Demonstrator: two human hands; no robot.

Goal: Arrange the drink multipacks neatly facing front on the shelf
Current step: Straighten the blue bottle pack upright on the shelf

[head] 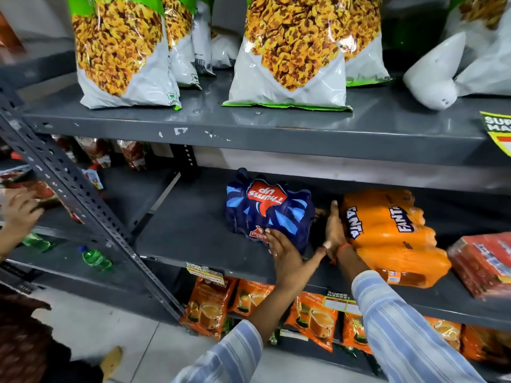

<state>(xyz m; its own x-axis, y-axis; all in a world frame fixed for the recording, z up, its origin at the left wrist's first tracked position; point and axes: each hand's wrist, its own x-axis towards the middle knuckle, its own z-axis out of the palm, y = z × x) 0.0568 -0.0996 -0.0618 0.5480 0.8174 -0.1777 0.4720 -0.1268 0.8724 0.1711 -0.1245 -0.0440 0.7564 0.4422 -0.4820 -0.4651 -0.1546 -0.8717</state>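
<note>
A dark blue Thums Up multipack (272,212) lies on the grey middle shelf (188,230), its logo upside down. My left hand (284,254) rests flat against its front right corner, fingers spread. To the right lies an orange Fanta multipack (392,233), turned at an angle. My right hand (334,230) is flat against the Fanta pack's left side, in the gap between the two packs. A red multipack (482,268) sits at the far right of the same shelf.
White and green snack bags (293,51) stand on the shelf above. Orange tea pouches (207,305) fill the shelf below. A slotted steel upright (83,200) crosses at the left. Another person's hand (19,210) reaches into the neighbouring rack, where green bottles (95,258) lie.
</note>
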